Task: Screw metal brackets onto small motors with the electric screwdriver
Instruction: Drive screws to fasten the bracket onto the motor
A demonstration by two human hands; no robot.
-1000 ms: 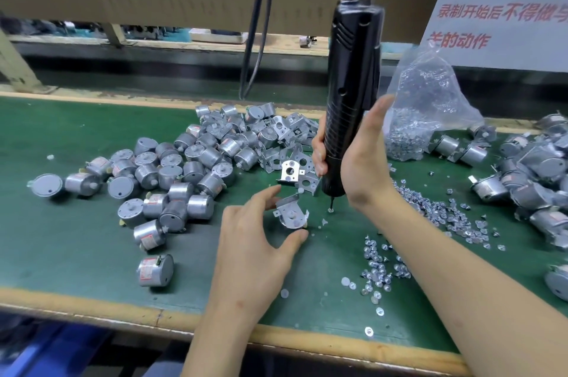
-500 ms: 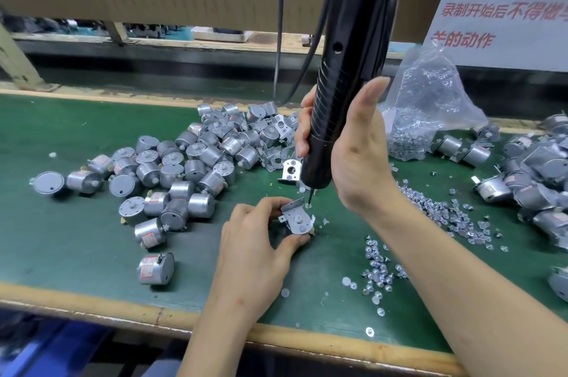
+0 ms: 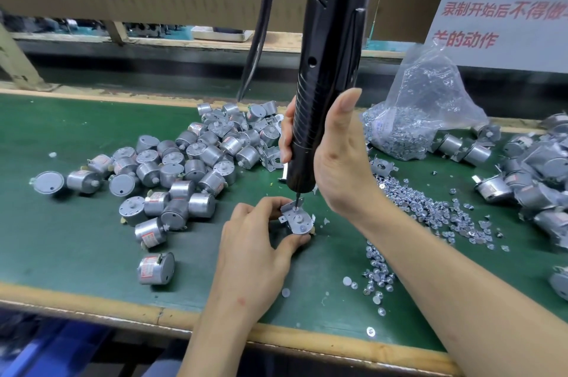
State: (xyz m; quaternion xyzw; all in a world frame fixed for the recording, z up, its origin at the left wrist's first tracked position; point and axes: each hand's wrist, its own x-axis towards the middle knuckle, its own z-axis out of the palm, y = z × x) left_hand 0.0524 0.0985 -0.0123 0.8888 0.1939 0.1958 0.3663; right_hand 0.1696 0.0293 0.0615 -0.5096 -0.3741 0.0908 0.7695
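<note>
My left hand pinches a small silver motor with a metal bracket on top, holding it on the green bench mat. My right hand grips the black electric screwdriver, which hangs upright from above. Its bit tip touches a screw at the far side of the bracket. A second screw shows on the near side of the bracket. The motor body under the bracket is mostly hidden by my fingers.
A heap of loose silver motors lies left of my hands. Loose screws spread to the right, behind them a clear plastic bag of screws. More motors with brackets pile at the far right. The wooden bench edge runs along the front.
The screwdriver has come left and down, from beside the motor onto the bracket's screw. My left hand has closed round the motor and bracket and steadied it.
</note>
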